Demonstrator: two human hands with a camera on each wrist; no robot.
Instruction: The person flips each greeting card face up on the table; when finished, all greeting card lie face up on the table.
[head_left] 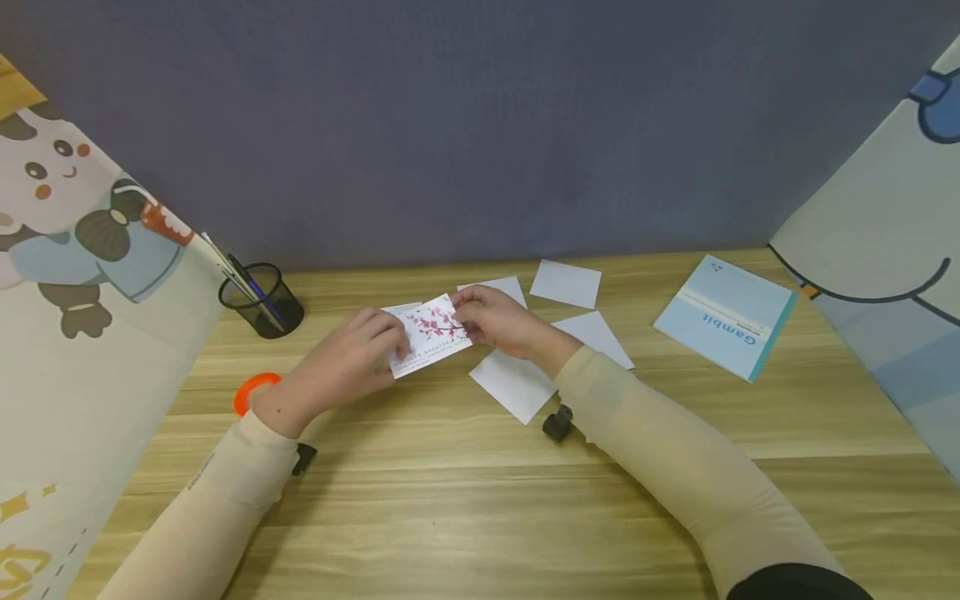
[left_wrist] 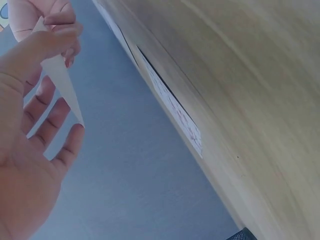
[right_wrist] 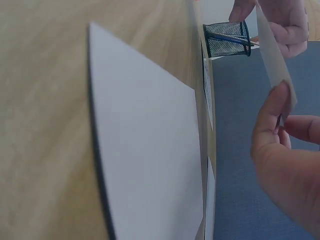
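The left sleeve (head_left: 202, 517) was long and cream, with a small greyish marking (head_left: 201, 472) near the cuff (head_left: 262, 454) and a black fitting (head_left: 303, 458) beside it. The right sleeve (head_left: 667, 450), also cream, was creased toward its near end, where a black edge (head_left: 795, 583) bordered it; a blocky black piece (head_left: 557, 423) sat by its wrist end. Left hand (head_left: 356, 354) and right hand (head_left: 498, 321) were bare.

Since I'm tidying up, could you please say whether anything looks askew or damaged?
The white cards by the right hand lie at mixed angles, and the blue notebook at right sits askew, its title upside down in the head view. No damage shows.
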